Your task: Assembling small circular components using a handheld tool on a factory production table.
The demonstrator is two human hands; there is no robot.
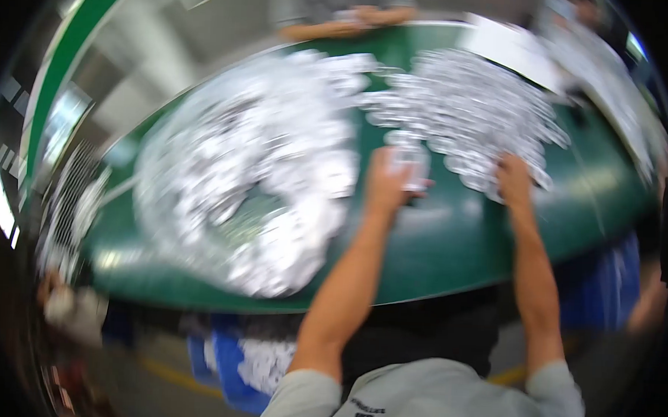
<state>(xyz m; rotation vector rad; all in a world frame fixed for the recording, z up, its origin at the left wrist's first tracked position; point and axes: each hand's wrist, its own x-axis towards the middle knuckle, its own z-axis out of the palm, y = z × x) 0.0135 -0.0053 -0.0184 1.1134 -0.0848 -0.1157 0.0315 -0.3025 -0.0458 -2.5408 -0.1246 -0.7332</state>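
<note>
My left hand point(389, 182) is closed round a clear, shiny plastic piece point(418, 166) at the near left edge of a spread of similar pieces. Blur hides whether it holds one piece or a small stack. My right hand point(513, 177) rests at the near right edge of the spread of clear rounded plastic pieces point(473, 103), its fingers curled down against them. What those fingers grip is hidden. The pieces overlap one another in rows on the green table point(452, 243).
A large clear plastic bag point(156, 178) heaped with shiny pieces point(292, 132) covers the left of the table. A white sheet point(509, 48) lies at the far right. Another person's hands point(357, 19) are at the far edge. Blue bins point(230, 368) stand below the near edge.
</note>
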